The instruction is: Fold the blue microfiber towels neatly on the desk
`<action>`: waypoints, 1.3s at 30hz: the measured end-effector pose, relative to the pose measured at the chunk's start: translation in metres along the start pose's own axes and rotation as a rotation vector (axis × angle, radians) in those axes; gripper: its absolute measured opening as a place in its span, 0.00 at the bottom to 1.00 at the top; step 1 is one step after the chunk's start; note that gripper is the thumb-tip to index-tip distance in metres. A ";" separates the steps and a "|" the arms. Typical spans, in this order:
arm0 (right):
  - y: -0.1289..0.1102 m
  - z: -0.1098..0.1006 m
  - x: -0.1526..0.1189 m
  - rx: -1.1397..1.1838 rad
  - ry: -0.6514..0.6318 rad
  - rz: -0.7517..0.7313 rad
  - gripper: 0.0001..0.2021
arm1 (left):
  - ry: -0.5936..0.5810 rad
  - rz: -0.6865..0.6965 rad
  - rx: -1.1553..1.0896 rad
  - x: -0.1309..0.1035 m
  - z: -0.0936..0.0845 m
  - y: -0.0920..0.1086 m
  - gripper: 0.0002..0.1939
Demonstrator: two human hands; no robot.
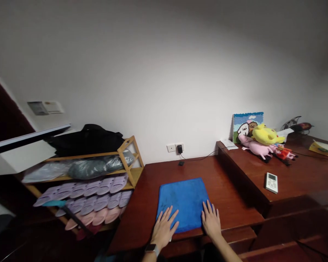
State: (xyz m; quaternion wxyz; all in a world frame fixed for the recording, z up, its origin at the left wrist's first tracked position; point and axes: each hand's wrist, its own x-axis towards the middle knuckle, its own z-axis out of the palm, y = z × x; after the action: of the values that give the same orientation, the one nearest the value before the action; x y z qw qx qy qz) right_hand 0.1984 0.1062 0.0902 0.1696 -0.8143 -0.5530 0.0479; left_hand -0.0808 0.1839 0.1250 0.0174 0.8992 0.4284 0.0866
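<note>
A blue cloth (183, 200) lies spread flat as a rough square on the dark red-brown wooden desk (150, 182). Dark smudges mark its left side. My left hand (164, 227), with a watch (152, 249) on the wrist, rests with fingers spread over the cloth's near left corner. At the near right edge, my right hand (211, 220) lies flat with fingers apart, partly on the cloth and partly beyond its side. Neither hand grips anything.
A raised desk section on the right bears a white remote control (271, 182), plush toys (266, 135) and a picture (247, 123). Left stands a wooden rack (136, 174) with rows of slippers (104, 185) and a black bag (89, 140). A plug (179, 149) sits in the wall socket.
</note>
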 end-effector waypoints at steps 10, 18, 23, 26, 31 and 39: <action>0.012 0.013 -0.034 -0.043 0.007 -0.111 0.29 | -0.014 0.073 0.021 -0.022 -0.007 -0.029 0.29; -0.015 -0.019 -0.006 -0.013 0.010 -0.097 0.32 | -0.037 0.116 -0.042 -0.026 -0.011 -0.038 0.28; -0.034 -0.016 0.020 -0.012 -0.106 -0.132 0.33 | 0.061 0.113 -0.087 -0.006 -0.012 -0.008 0.28; -0.030 -0.001 0.020 -0.021 -0.099 -0.098 0.34 | 0.110 0.105 -0.125 0.029 -0.003 0.041 0.27; -0.015 0.019 0.018 -0.073 -0.100 -0.147 0.33 | 0.020 0.060 -0.196 0.079 0.025 0.103 0.28; -0.016 0.017 0.017 -0.089 -0.061 -0.099 0.34 | 0.035 -0.352 -0.075 0.033 0.028 0.001 0.33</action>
State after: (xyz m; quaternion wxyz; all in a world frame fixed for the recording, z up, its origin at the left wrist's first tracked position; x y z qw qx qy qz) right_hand 0.1865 0.1307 0.0811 0.1182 -0.7910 -0.5989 0.0397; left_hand -0.0548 0.2101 0.1017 0.0582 0.8074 0.5761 0.1136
